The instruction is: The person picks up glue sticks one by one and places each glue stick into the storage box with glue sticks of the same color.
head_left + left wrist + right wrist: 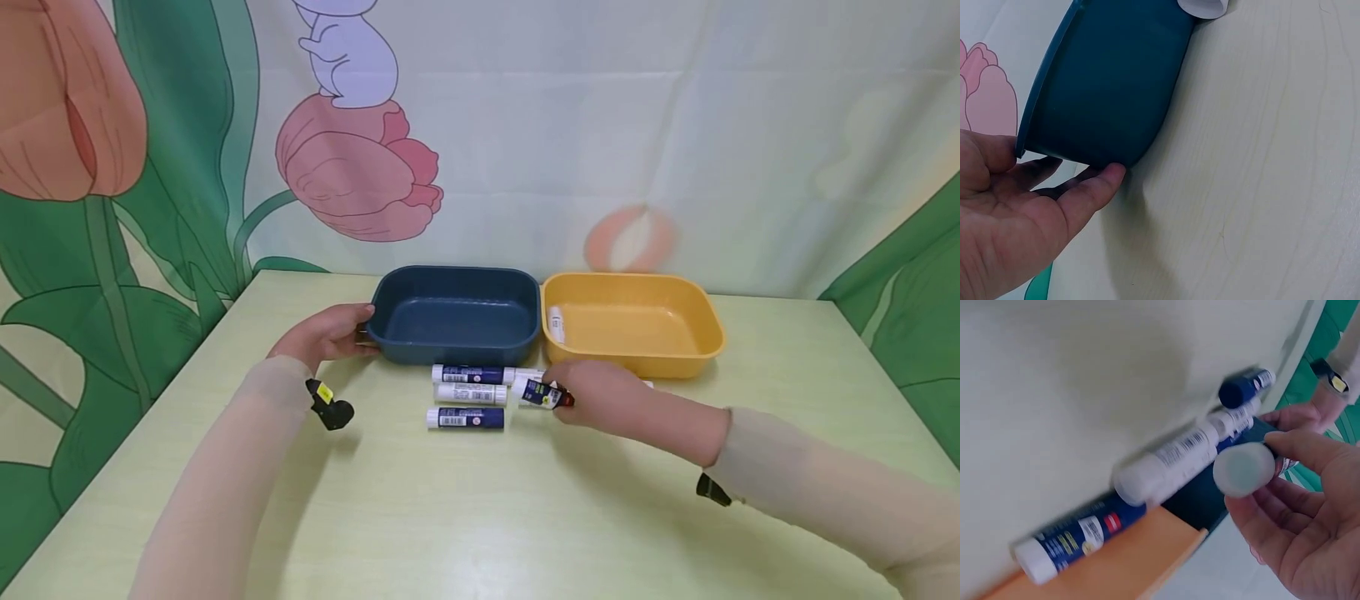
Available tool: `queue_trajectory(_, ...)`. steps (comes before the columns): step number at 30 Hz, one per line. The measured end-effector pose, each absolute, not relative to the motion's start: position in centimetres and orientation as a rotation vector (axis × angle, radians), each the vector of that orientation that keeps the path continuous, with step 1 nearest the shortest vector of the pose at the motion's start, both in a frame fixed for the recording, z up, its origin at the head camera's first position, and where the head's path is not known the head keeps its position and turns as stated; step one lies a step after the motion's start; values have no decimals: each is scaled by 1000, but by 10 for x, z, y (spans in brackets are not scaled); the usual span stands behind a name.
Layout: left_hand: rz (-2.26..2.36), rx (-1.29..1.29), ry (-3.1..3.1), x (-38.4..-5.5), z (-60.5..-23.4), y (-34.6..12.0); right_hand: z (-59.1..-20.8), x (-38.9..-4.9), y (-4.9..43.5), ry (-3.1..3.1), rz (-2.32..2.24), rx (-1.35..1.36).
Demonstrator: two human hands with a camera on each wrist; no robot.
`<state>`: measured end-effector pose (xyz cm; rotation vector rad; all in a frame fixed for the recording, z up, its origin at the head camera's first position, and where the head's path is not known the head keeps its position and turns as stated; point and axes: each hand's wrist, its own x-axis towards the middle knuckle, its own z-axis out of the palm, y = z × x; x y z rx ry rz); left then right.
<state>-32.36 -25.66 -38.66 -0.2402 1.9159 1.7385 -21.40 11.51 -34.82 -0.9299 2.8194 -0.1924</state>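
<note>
My left hand (330, 332) holds the left end of a dark blue bin (457, 354), thumb at the rim and fingers against the end wall (1110, 125). My right hand (603, 398) pinches a glue stick (542, 394) between thumb and fingers, just above the table. Its white end (1244, 469) faces the right wrist camera. Before the blue bin lie a blue glue stick (472, 374), a white glue stick (470, 393) and another blue glue stick (465, 417). My right hand partly hides more sticks, including a blue one (1079, 540) beside the yellow bin (667, 367).
The yellow bin stands against the blue bin's right side, with a white glue stick (556, 325) at its left inner wall. Both bins are near the back edge of the pale table (450, 517). A printed curtain (525, 150) hangs behind it.
</note>
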Motion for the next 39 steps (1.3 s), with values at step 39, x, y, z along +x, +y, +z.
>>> queue_trajectory(39,1725,-196,1949,-322,-388,-258,-274,-322,69,2513,-1122,-207)
